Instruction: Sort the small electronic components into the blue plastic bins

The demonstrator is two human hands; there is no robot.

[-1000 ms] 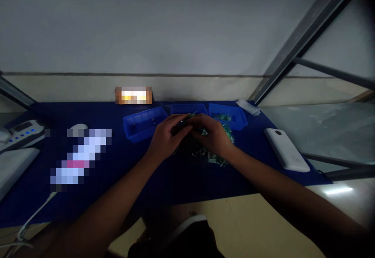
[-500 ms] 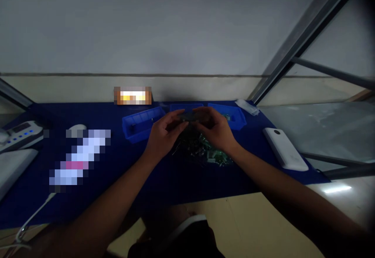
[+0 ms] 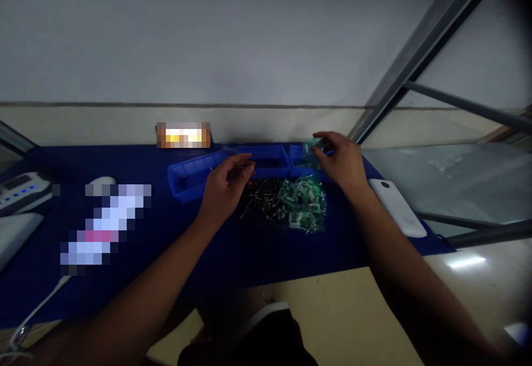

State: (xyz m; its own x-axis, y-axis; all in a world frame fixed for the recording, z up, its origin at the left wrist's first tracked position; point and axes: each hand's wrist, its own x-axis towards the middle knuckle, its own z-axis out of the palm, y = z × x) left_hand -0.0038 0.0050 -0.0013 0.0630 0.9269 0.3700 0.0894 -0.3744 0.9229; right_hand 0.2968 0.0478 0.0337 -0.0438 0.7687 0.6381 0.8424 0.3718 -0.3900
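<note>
My right hand [image 3: 343, 161] pinches a small green-tinted clear plastic packet [image 3: 311, 149] over the right blue bin [image 3: 296, 161]. My left hand [image 3: 224, 186] is closed in a loose pinch in front of the middle blue bin [image 3: 266, 151]; whatever is between its fingertips, if anything, is too small to make out. Between and below the hands lies a heap of dark, thin screw-like pieces [image 3: 266, 200]. Touching its right side is a pile of similar green packets [image 3: 305, 202] with pale pieces inside.
Another blue bin [image 3: 191, 175] stands tilted at the left, partly behind my left hand. A white power bank-like block [image 3: 398, 208] lies at the right edge of the blue table [image 3: 266, 261]. A blurred-out phone-like device [image 3: 106, 222] with a cable lies left, near a white rounded object [image 3: 102, 184].
My hands have moved apart from where they met over the heap. The right went right and up, now with a green packet in it; the left stayed near its place.
</note>
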